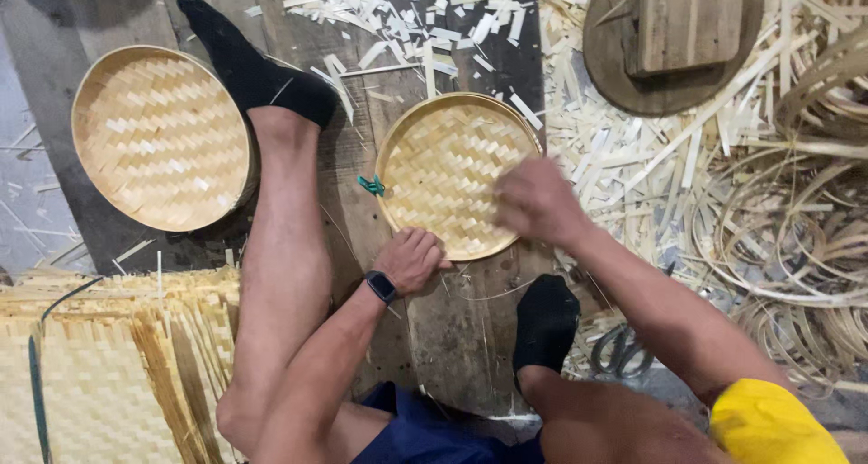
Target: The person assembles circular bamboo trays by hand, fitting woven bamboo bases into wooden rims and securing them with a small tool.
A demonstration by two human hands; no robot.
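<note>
A round woven bamboo tray (452, 170) lies on the dark wooden floor between my legs. My left hand (411, 258), with a dark watch on the wrist, is closed on the tray's near rim. On the tray's right rim rests my right hand (535, 200), blurred, so its grip is unclear. A small green tie (372, 186) sticks out at the tray's left edge.
A second round woven tray (161, 138) sits at the left beyond my socked foot (258, 71). Bamboo scraps (425, 21) litter the far floor. Coiled bamboo strips (778, 238) pile at the right. A round wooden board (674, 43) lies top right. Woven mats (108, 374) are stacked bottom left. Scissors (622, 351) lie near my right foot.
</note>
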